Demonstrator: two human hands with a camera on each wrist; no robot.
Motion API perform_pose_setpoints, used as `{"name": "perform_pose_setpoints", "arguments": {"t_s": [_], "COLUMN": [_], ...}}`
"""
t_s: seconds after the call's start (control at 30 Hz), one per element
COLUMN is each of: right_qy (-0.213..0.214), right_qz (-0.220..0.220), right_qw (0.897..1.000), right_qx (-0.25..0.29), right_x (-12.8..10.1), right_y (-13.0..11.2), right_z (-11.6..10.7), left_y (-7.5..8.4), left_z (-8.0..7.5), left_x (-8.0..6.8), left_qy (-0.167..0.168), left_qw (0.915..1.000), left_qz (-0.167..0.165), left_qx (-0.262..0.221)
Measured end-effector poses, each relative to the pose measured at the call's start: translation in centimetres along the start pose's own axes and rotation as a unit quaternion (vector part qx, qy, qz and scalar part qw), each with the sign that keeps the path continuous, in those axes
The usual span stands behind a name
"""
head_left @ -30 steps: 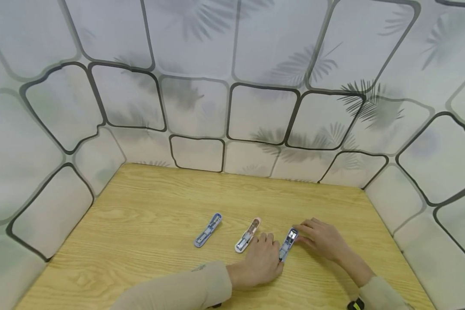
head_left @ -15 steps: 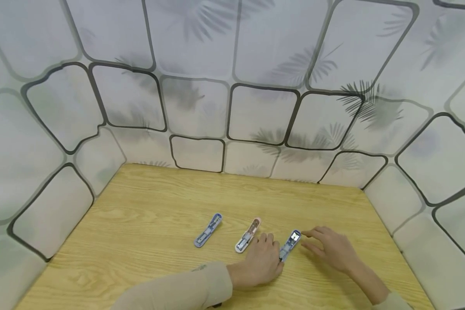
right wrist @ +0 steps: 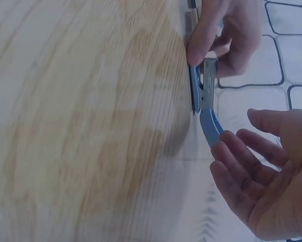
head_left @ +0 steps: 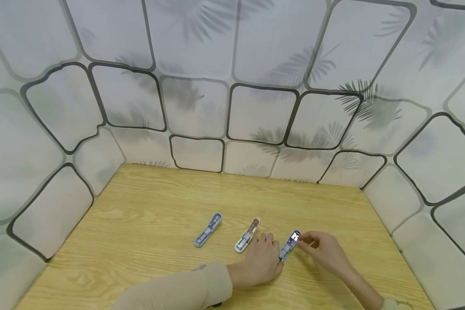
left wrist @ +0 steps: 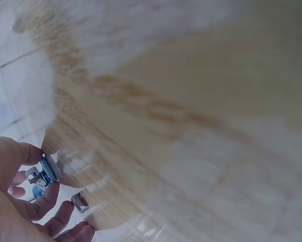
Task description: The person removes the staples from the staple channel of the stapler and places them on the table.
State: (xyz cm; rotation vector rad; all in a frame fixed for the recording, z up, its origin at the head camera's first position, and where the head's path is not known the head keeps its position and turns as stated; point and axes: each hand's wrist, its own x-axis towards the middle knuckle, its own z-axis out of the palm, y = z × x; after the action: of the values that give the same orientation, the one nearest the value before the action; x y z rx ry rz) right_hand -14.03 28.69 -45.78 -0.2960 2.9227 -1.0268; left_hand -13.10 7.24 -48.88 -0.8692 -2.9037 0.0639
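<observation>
1. A light wooden table stands in a corner with walls of white sheet that has dark curvy lines and leaf shadows on it.

2. Three small flat nail clippers lie in a row near the front of the table, all slanted the same way.

3. The blue plastic nail clipper with the shiny metal top is the one on the right. It lies flat on the wood between the two hands.

4. The left hand rests on the table with its fingers curled. In the right wrist view its thumb and fingers pinch the near end of this blue clipper and hold it down.

5. The right hand is just beside the far end of the clipper. Its fingers are loosely bent and a little spread. One fingertip touches the blue tip, but the hand does not wrap around it.

6. The pink and white nail clipper lies in the middle, just beside the left hand's knuckles. I cannot tell if they touch.

7. The other light blue nail clipper lies to the left, well apart from both hands.

8. Both arms wear a beige sleeve.

9. The left wrist view is very blurry. It shows wood and the left hand's curled fingers around something small and shiny.
</observation>
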Motion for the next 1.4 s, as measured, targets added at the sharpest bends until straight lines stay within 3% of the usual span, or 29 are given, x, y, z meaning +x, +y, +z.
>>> {"name": "perform_pose_setpoints", "arguments": {"t_s": [0.13,0.3,0.6,0.87,1.4], "right_qy": [-0.051,-0.104,-0.121,-0.134,-0.152], "right_qz": [0.033,0.05,0.064,0.044,0.055], "right_qw": [0.995,0.982,0.977,0.974,0.972], "right_qx": [0.085,0.15,0.162,0.175,0.168], "right_x": [0.0,0.2,0.5,0.8,1.0], "right_y": [-0.2,-0.4,-0.6,-0.5,-0.6], "right_z": [0.3,0.9,2.0,2.6,2.7], "left_y": [0.0,-0.1,-0.1,-0.1,-0.1], "left_z": [-0.1,-0.1,-0.2,-0.1,0.0], "left_x": [0.0,0.0,0.1,0.1,0.0], "left_qy": [-0.001,-0.006,-0.019,-0.015,-0.018], "left_qw": [1.0,0.9999,0.9997,0.9999,0.9998], "left_qz": [0.001,0.002,0.003,0.002,0.003], "left_qx": [-0.004,-0.009,-0.014,-0.004,-0.002]}}
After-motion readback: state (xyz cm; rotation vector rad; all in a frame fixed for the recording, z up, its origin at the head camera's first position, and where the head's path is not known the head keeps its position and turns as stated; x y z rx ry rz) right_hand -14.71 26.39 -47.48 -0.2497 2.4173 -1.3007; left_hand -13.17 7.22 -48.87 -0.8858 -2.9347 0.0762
